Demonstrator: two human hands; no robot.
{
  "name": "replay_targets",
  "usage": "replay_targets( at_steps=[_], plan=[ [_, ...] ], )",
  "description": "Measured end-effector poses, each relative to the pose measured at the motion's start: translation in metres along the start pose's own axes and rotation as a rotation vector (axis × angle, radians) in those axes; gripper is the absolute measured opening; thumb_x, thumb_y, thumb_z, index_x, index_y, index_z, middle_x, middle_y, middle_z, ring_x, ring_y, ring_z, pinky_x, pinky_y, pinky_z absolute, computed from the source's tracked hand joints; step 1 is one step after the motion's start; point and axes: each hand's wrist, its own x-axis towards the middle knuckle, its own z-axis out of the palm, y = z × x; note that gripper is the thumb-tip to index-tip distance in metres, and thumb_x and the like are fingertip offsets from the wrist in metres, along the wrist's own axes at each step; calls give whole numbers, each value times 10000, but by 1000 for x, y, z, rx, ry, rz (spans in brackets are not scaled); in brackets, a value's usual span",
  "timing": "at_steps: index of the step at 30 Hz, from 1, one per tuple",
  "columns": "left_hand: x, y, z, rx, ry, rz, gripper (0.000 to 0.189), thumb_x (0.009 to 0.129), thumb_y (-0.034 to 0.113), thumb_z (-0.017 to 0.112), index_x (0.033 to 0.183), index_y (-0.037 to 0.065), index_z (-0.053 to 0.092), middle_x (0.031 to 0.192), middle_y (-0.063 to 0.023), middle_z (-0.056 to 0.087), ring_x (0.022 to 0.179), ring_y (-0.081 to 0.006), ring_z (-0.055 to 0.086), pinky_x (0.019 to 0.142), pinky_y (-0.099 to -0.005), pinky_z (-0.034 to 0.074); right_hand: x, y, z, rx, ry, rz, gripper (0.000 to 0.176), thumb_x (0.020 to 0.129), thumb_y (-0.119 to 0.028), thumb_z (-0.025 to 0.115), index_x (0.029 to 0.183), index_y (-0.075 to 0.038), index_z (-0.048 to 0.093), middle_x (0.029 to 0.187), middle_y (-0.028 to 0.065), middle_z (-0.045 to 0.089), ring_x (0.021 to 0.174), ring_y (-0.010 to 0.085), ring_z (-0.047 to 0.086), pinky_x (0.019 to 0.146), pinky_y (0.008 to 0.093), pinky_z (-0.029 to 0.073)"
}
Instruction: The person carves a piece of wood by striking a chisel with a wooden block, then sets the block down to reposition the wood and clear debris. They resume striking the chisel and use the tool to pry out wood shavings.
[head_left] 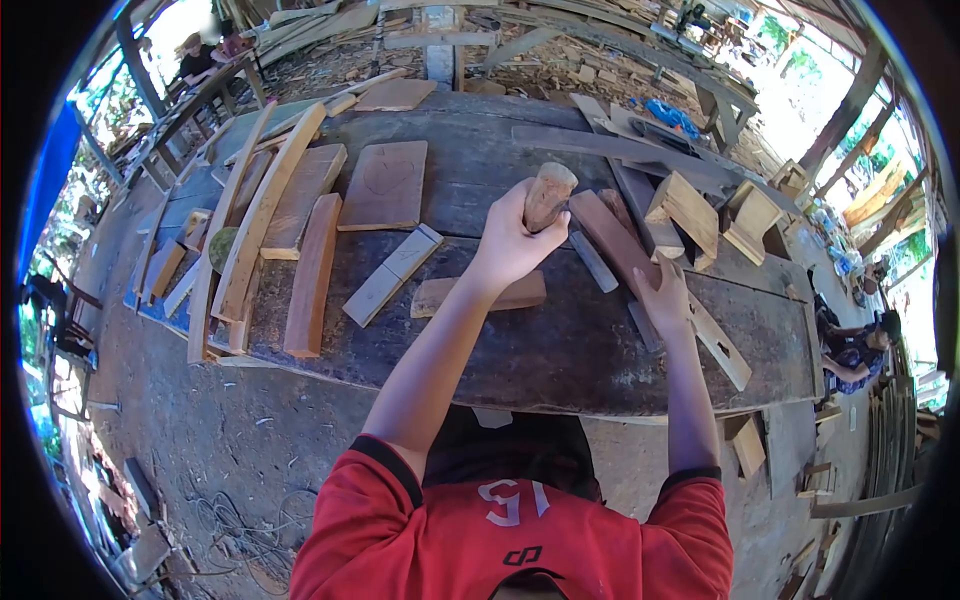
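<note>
Across the dark table, the left hand is clasping a wooden piece while the right hand is gripping a brown bar, ideally keeping it steady.

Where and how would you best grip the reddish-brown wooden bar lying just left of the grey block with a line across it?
Probably grip the reddish-brown wooden bar across its narrow width on the nearer half, coming from above and the near side. It is long, slim and straight-sided; bare bench flanks that half, while a thick plank crowds the far half's left.
</note>
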Motion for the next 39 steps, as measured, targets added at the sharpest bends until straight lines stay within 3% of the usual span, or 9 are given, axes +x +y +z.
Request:
replay_targets(
  at_steps=[13, 20, 24, 27, 30, 32, 34, 37, 39],
  plan=[
    [3, 1, 3, -27, -27, -107, 263, 750, 118, 641, 974, 13, 551, 748, -13, 533, 686, -85, 464, 648, -244, 416, -7, 1, -13, -335, -245, 36, 792, 709, -520, 634, 1295, -54, 376, 1112, 205, 552, 1023, 342, 547, 868, 454, 429],
    [6, -9, 7, -8, -20, -87, 274, 748, 125, 645, 981, 15, 549, 762, -25, 547, 706, -96, 484, 664, -258, 422, 3, -13, -57, -469, -295, 35, 676, 687, -442, 680, 1194, -63, 441, 962, 201, 608, 921, 351, 591, 811, 438, 463],
    [7, -7, 14, 10, -21, 33, 201, 765, 111, 653, 911, 34, 538, 739, 13, 520, 669, -63, 465, 611, -239, 406, 0, 5, -84, -275, 46, -211, 645, 740, -361, 655, 1223, -11, 412, 886, 166, 615, 810, 296, 620, 710, 384, 486],
    [7, -9, 17, 29, -44, -38, 288, 731, 167, 661, 924, -9, 539, 763, -117, 591, 693, -170, 567, 648, -300, 446, -17, -20, -109, 757, 145, -90, 481, 827, -260, 608, 1173, 13, 417, 785, 42, 533, 634, 92, 515, 543, 220, 430],
    [6, -7, 20, 34, -79, -16, 293, 723, 188, 667, 887, -12, 529, 719, -132, 572, 651, -188, 565, 616, -307, 442, -36, -38, -114, 1219, 3, -121, 437, 766, -265, 664, 1046, -12, 444, 773, 55, 518, 607, 109, 514, 536, 245, 435],
    [4, -10, 23, 8, -71, -22, 291, 718, 188, 668, 873, -13, 525, 701, -132, 568, 632, -191, 563, 599, -310, 439, -41, -23, -109, 1027, -251, -127, 559, 725, -275, 697, 1125, 21, 443, 874, 106, 554, 743, 164, 561, 674, 290, 465],
    [4, -11, 23, 40, -100, -18, 286, 716, 187, 667, 859, -13, 520, 692, -130, 566, 619, -185, 558, 587, -305, 435, -51, -47, -116, 523, -312, -212, 759, 692, -262, 720, 1290, 43, 366, 1126, 177, 536, 1099, 234, 466, 967, 335, 319],
    [5, -9, 19, 23, -93, -21, 282, 710, 182, 668, 849, -14, 519, 682, -130, 563, 615, -175, 557, 584, -304, 435, -48, -34, -124, 496, -267, -250, 720, 711, -279, 708, 1270, 39, 384, 1068, 151, 556, 1016, 198, 511, 898, 313, 376],
    [4, -7, 18, 22, -93, -26, 276, 706, 175, 669, 844, -12, 521, 680, -127, 562, 615, -169, 556, 582, -301, 433, -53, -33, -126, 829, -34, -111, 673, 741, -296, 684, 1247, 37, 391, 949, 112, 567, 853, 149, 545, 762, 272, 436]
  ],
)
